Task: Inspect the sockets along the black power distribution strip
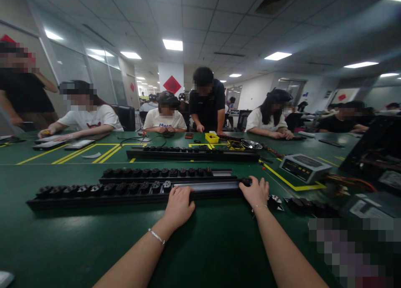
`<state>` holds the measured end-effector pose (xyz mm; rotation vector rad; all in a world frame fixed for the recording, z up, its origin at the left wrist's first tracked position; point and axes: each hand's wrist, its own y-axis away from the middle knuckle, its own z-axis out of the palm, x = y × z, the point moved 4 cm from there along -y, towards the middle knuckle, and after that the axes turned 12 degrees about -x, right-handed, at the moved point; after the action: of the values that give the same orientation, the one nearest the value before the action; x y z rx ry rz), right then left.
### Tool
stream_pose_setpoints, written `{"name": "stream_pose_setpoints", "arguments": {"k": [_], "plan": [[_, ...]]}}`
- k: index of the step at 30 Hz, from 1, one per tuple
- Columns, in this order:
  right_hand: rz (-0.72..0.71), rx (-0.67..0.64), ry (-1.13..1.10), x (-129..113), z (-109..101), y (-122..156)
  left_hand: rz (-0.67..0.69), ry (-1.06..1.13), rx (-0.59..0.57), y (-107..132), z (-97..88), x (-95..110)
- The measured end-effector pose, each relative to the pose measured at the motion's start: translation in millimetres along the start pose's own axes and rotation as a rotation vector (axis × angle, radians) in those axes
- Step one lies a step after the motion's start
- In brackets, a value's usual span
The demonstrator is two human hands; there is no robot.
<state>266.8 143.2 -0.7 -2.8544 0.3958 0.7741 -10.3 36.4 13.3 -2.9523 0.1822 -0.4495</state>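
Observation:
A long black power strip housing (pixel 213 190) lies across the green table in front of me. A row of round black socket modules (pixel 120 188) fills its left part, and a bare silvery channel shows to the right of them. My left hand (pixel 179 206) grips the housing near the last module of the row, its fingertips partly hidden. At the right end my right hand (pixel 256 192) has its fingers closed round a small black socket module (pixel 246 182), mostly covered by the fingers.
Behind lie a second filled strip (pixel 156 178) and a third (pixel 194 155). On the right are loose modules (pixel 275 202), a grey power supply unit (pixel 303 169) and an open computer case (pixel 369 150). A yellow box (pixel 212 138) stands farther back. Several people work around the table.

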Motion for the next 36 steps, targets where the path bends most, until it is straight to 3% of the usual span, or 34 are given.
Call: {"name": "stream_pose_setpoints", "arguments": {"k": [23,36], "plan": [[0.054,-0.017,-0.173,10,-5,-4,0.016,0.036,-0.017,0,-0.6,0],[0.049,-0.027,-0.2,15,-9,-6,0.047,-0.001,0.039,-1,3.8,-2]]}}
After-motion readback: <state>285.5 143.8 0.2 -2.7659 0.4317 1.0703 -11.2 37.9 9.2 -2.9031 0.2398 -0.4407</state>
